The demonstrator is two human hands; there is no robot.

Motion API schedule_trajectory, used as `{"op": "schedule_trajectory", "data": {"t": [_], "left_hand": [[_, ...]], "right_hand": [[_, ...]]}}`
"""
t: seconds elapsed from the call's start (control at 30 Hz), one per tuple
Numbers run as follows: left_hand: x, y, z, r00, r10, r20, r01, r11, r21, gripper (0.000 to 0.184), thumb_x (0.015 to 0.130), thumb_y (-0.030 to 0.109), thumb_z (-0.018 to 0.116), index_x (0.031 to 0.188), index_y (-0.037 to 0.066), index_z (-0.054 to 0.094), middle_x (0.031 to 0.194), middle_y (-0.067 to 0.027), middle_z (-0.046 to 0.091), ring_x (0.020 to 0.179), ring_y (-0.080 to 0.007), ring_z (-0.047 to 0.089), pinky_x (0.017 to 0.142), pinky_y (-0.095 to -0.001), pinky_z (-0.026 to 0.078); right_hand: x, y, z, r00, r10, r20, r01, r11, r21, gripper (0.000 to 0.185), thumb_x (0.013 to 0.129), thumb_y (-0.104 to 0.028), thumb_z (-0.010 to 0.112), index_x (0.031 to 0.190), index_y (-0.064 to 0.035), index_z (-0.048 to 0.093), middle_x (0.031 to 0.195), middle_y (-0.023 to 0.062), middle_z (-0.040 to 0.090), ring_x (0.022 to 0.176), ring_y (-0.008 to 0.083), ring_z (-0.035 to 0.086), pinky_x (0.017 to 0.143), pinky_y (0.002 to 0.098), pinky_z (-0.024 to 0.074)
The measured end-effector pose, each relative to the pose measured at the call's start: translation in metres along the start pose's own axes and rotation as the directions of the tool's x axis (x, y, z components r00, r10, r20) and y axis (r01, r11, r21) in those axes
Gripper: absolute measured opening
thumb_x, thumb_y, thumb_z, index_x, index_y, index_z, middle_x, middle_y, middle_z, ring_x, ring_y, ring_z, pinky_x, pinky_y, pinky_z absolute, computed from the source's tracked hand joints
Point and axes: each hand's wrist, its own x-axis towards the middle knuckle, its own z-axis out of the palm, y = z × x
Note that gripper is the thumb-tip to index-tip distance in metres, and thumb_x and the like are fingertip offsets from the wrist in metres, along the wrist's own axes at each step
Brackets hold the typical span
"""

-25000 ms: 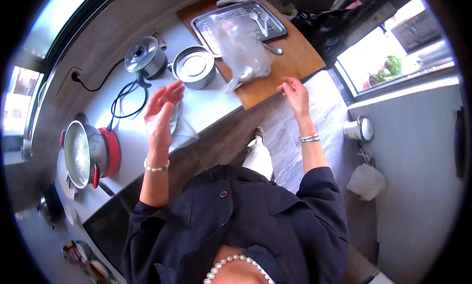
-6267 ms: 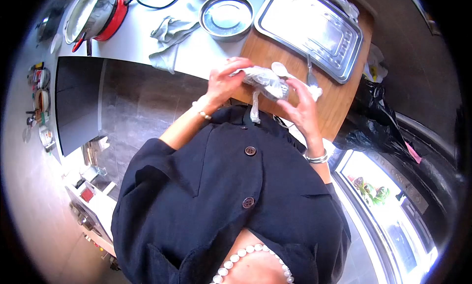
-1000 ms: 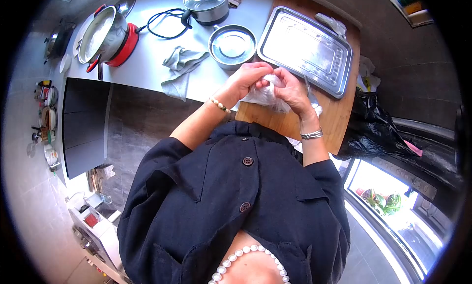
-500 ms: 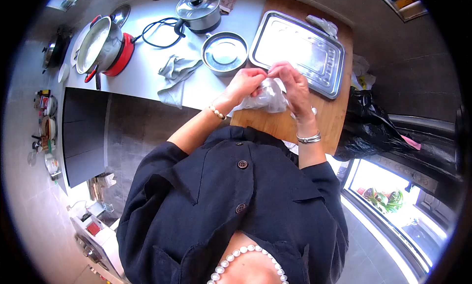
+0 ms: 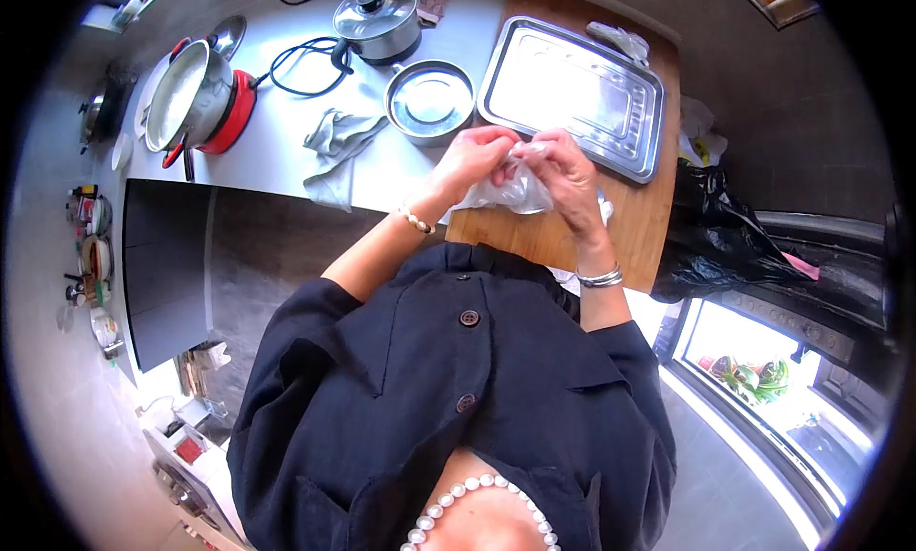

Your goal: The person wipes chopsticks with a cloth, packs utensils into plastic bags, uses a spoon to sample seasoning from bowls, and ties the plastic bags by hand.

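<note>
My left hand (image 5: 472,162) and my right hand (image 5: 570,181) meet over the near edge of the wooden board (image 5: 611,234). Both pinch the top of a translucent plastic bag (image 5: 525,192), which hangs below the fingers; what it contains is hard to make out. Just beyond my hands lies a silver metal tray (image 5: 572,83) on the board. A round metal pan (image 5: 430,99) stands left of the tray, close to my left hand. Something small and white (image 5: 606,208) shows beside my right hand.
A grey cloth (image 5: 339,150) hangs over the counter edge. Farther left are a pot on a red base (image 5: 229,112) and a black cable. A lidded pot (image 5: 382,38) stands behind the round pan. Black plastic bags (image 5: 716,236) are at the right.
Since half a second ago my hands have stayed at the bag, with the right fingers lowered slightly and closed on its top. Earlier my hands were apart around a bundled bag.
</note>
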Motion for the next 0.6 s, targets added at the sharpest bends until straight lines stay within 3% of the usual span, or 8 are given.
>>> {"op": "schedule_trajectory", "data": {"t": [0.03, 0.13, 0.17, 0.27, 0.37, 0.47, 0.6], "left_hand": [[-0.006, 0.013, -0.001, 0.999, 0.026, -0.043, -0.019, 0.987, 0.16, 0.025, 0.087, 0.019, 0.051, 0.098, -0.002, 0.059, 0.072, -0.0046, 0.06, 0.059, -0.0099, 0.056, 0.053, -0.0219, 0.045], [-0.004, 0.01, -0.005, 0.933, 0.341, -0.118, -0.32, 0.933, 0.163, 0.02, 0.084, 0.013, 0.05, 0.091, -0.003, 0.061, 0.064, -0.0086, 0.061, 0.056, -0.0117, 0.061, 0.051, -0.0241, 0.046], [-0.003, 0.011, -0.006, 0.869, 0.481, -0.117, -0.411, 0.832, 0.372, 0.018, 0.083, 0.011, 0.05, 0.089, -0.002, 0.061, 0.063, -0.0085, 0.061, 0.056, -0.012, 0.061, 0.051, -0.026, 0.047], [0.009, 0.002, -0.016, 0.652, 0.758, -0.003, -0.534, 0.462, 0.708, 0.017, 0.083, 0.01, 0.051, 0.087, -0.001, 0.062, 0.062, -0.0078, 0.06, 0.056, -0.0127, 0.061, 0.052, -0.0264, 0.047], [0.011, 0.004, -0.017, 0.681, 0.732, 0.029, -0.547, 0.483, 0.684, 0.017, 0.082, 0.01, 0.051, 0.086, -0.002, 0.062, 0.063, -0.0079, 0.06, 0.057, -0.0132, 0.061, 0.053, -0.0273, 0.048], [0.013, 0.008, -0.014, 0.873, 0.474, -0.117, -0.398, 0.83, 0.391, 0.019, 0.083, 0.012, 0.052, 0.094, 0.002, 0.064, 0.069, -0.0048, 0.063, 0.065, -0.0097, 0.059, 0.059, -0.0221, 0.046], [0.008, 0.015, -0.011, 0.971, 0.196, -0.14, -0.16, 0.96, 0.231, 0.021, 0.083, 0.015, 0.053, 0.097, 0.003, 0.063, 0.079, -0.0039, 0.063, 0.072, -0.0108, 0.058, 0.062, -0.023, 0.046]], "right_hand": [[0.0, 0.0, -0.002, 0.999, 0.033, -0.011, -0.033, 0.999, 0.003, 0.011, 0.081, -0.017, 0.064, 0.087, -0.0082, 0.069, 0.091, 0.0009, 0.052, 0.087, 0.0117, 0.049, 0.077, 0.0251, 0.0417], [-0.005, -0.015, 0.002, 1.0, 0.018, 0.004, -0.018, 1.0, 0.01, 0.012, 0.08, -0.017, 0.065, 0.086, -0.0075, 0.068, 0.096, 0.0027, 0.052, 0.09, 0.0131, 0.05, 0.079, 0.0256, 0.0422], [-0.008, -0.016, 0.001, 0.998, -0.017, 0.054, 0.021, 0.997, -0.077, 0.011, 0.083, -0.014, 0.061, 0.086, -0.0044, 0.066, 0.102, 0.0037, 0.051, 0.095, 0.0132, 0.048, 0.08, 0.0244, 0.0404], [-0.016, -0.016, 0.002, 0.998, -0.034, 0.055, 0.039, 0.994, -0.106, 0.011, 0.083, -0.013, 0.061, 0.087, -0.0052, 0.066, 0.104, 0.0044, 0.051, 0.094, 0.0138, 0.049, 0.081, 0.025, 0.0407], [-0.024, -0.011, 0.002, 0.999, 0.029, 0.029, -0.026, 0.996, -0.086, 0.011, 0.083, -0.013, 0.061, 0.087, -0.0044, 0.066, 0.109, 0.0056, 0.052, 0.096, 0.0145, 0.049, 0.083, 0.0257, 0.0401], [-0.03, 0.002, 0.002, 0.997, 0.077, -0.011, -0.076, 0.996, 0.038, 0.015, 0.082, -0.015, 0.062, 0.093, -0.0054, 0.066, 0.111, 0.0067, 0.053, 0.099, 0.0145, 0.05, 0.085, 0.0264, 0.0416], [-0.02, -0.001, 0.007, 0.995, 0.096, -0.04, -0.086, 0.976, 0.2, 0.034, 0.081, -0.018, 0.064, 0.111, -0.0042, 0.057, 0.114, 0.0066, 0.053, 0.106, 0.0141, 0.049, 0.088, 0.0275, 0.0415]]}}
